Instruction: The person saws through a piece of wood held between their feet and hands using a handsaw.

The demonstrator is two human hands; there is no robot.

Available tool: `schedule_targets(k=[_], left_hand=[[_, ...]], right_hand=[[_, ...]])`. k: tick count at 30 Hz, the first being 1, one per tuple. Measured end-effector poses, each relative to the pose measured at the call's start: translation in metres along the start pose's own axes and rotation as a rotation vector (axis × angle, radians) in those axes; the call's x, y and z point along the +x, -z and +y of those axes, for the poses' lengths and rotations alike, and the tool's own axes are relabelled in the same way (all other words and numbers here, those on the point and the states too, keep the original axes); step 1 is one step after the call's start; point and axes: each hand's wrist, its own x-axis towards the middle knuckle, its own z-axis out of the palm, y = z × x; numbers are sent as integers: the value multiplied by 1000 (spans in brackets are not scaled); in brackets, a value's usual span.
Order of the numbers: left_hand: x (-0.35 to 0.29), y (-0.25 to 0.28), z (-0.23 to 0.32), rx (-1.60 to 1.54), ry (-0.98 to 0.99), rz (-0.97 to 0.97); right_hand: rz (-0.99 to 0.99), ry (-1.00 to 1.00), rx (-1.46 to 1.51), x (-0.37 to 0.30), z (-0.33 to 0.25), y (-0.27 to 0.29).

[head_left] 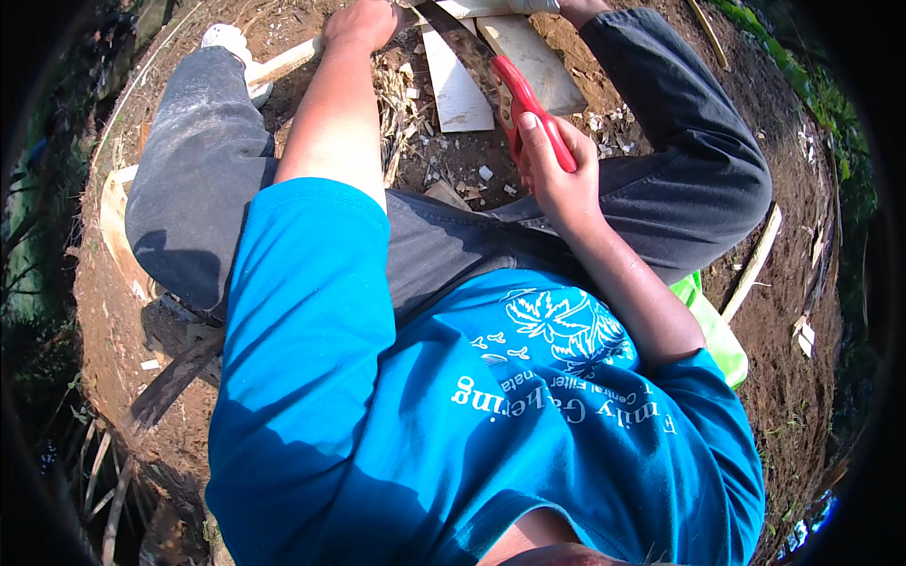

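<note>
My right hand [569, 184] is closed around the red handle of a hand saw [510, 90]. Its dark blade slants up and to the left, meeting a pale wooden pole [288, 61] near the top of the view. Just left of the blade, my left hand [366, 24] grips that pole, which lies crosswise between my feet. The exact spot where the teeth meet the wood is cut off by the frame's upper edge. Below the blade lie a pale flat board [458, 90] and a greyish slab [533, 61].
My bent legs [698, 123] frame the work on both sides. Wood chips and shavings [396, 108] litter the brown soil. A bright green item [713, 330] and a stick [755, 259] lie at my right. A dark branch [175, 382] rests at my left.
</note>
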Motion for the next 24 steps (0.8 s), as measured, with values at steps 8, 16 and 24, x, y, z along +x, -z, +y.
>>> schedule_targets(k=[8, 16, 24], left_hand=[[-16, 7, 6, -55, 38, 1], [-21, 12, 8, -79, 5, 12], [18, -25, -19, -149, 134, 30]], right_hand=[[-23, -9, -26, -23, -6, 21], [-69, -29, -8, -55, -32, 45], [-43, 126, 82, 125, 18, -53]])
